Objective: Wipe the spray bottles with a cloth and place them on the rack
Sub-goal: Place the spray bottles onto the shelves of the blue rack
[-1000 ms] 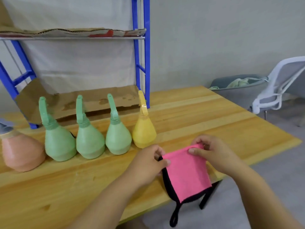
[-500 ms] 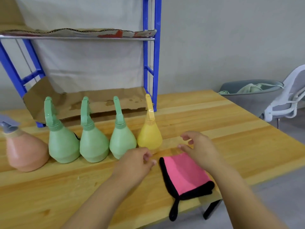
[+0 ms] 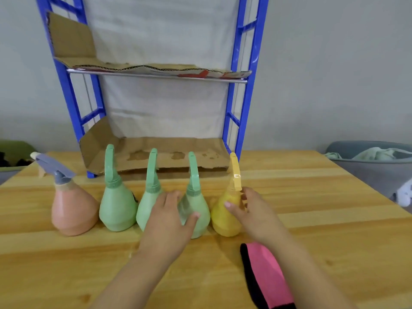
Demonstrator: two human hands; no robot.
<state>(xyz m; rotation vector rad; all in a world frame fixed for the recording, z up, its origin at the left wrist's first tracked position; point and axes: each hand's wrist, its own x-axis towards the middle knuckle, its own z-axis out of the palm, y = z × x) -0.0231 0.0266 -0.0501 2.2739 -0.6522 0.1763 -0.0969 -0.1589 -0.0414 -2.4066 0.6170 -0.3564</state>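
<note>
Five spray bottles stand in a row on the wooden table [image 3: 312,219]: a pink one [image 3: 73,210] with a grey sprayer, three green ones [image 3: 117,208] [image 3: 145,210] [image 3: 200,217], and a yellow one [image 3: 223,221]. My left hand [image 3: 169,224] wraps round the rightmost green bottle, thumb across its front, fingers between it and its neighbour. My right hand [image 3: 254,215] holds the yellow bottle, thumb on its body, fingers behind the neck. The pink cloth [image 3: 265,275] with a black edge lies flat near the front edge, partly under my right forearm. The blue rack [image 3: 242,103] stands behind the bottles.
Cardboard sheets line the rack's lower shelf [image 3: 167,155] and upper shelf [image 3: 156,69]. A grey tub [image 3: 367,168] with pale fabric in it sits past the table's right edge. A dark green object [image 3: 13,150] lies beyond the left corner.
Both hands let go of the pink cloth, which now lies on the table. They moved forward to the bottles: the left onto a green one, the right onto the yellow one.
</note>
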